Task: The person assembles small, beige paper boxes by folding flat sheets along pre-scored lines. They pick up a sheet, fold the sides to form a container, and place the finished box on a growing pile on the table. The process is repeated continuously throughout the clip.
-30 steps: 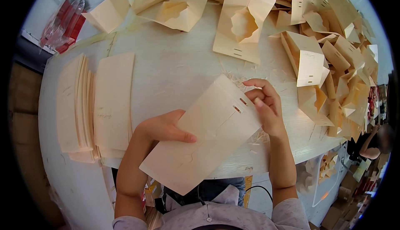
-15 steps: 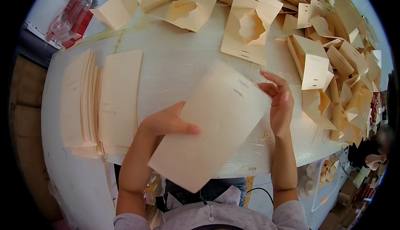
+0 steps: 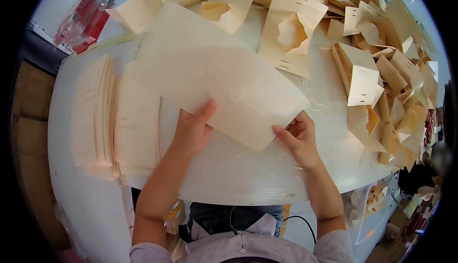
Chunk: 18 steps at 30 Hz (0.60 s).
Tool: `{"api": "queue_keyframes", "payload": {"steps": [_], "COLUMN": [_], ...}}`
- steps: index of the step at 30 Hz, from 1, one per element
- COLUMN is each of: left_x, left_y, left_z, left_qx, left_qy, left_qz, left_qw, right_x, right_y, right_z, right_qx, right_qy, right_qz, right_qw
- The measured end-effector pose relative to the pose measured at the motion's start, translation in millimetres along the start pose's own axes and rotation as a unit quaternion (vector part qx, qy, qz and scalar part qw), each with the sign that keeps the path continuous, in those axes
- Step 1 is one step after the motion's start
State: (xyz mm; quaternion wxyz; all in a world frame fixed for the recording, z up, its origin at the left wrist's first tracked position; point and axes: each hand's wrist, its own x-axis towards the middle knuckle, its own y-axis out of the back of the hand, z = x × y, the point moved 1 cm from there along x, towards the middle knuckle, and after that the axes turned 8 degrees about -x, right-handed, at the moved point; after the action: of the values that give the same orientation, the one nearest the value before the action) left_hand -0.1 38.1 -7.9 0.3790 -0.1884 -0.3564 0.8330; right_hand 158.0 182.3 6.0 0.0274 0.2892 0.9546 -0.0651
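A long cream card sheet [image 3: 224, 72] is held up over the table, tilted from far left to near right and slightly blurred toward its far end. Along its near edge my left hand [image 3: 194, 125] grips it, thumb on top and the fingers mostly underneath. My right hand [image 3: 298, 136] pinches the sheet's right corner between thumb and fingers. A faint outline shows on the sheet near my left thumb. Under its far left part lies a stack of flat cream sheets [image 3: 138, 134], partly covered, with a second stack [image 3: 88, 120] beside it.
Folded cream card pieces with cut-out openings [image 3: 367, 72] are heaped along the right side, and more folded pieces [image 3: 291, 29] lie along the back. A red bundle in clear plastic [image 3: 83, 22] sits at the far left. Thin scraps [image 3: 312, 101] litter the white table [image 3: 229, 177].
The sheet has turned, its far end swinging left and away. My right hand, apart from it before, now pinches its corner. My left hand has moved slightly up and left, still gripping.
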Motion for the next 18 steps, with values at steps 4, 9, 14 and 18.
{"api": "queue_keyframes", "payload": {"steps": [4,9,14,18], "left_x": [-3.1,-2.0,-1.3,-2.4], "left_y": [-3.1,-7.1,-10.9,-9.1], "left_z": [-4.1,-6.0,-5.2,-7.6], "left_qx": [0.004,0.021,0.023,0.034], "left_qy": [0.039,0.028,0.045,0.045], "left_qz": [-0.012,0.008,0.016,0.025], "left_qw": [0.999,0.999,0.999,0.998], "right_x": [3.5,2.5,2.4,2.5], "right_y": [0.2,-8.1,-7.2,1.7], "right_z": [-1.9,-14.0,-9.7,-9.1], "right_qx": [-0.022,-0.018,-0.033,-0.068], "right_qy": [0.035,0.089,0.125,0.086], "right_qz": [0.035,0.051,0.049,0.011], "right_qw": [0.999,0.995,0.990,0.994]}}
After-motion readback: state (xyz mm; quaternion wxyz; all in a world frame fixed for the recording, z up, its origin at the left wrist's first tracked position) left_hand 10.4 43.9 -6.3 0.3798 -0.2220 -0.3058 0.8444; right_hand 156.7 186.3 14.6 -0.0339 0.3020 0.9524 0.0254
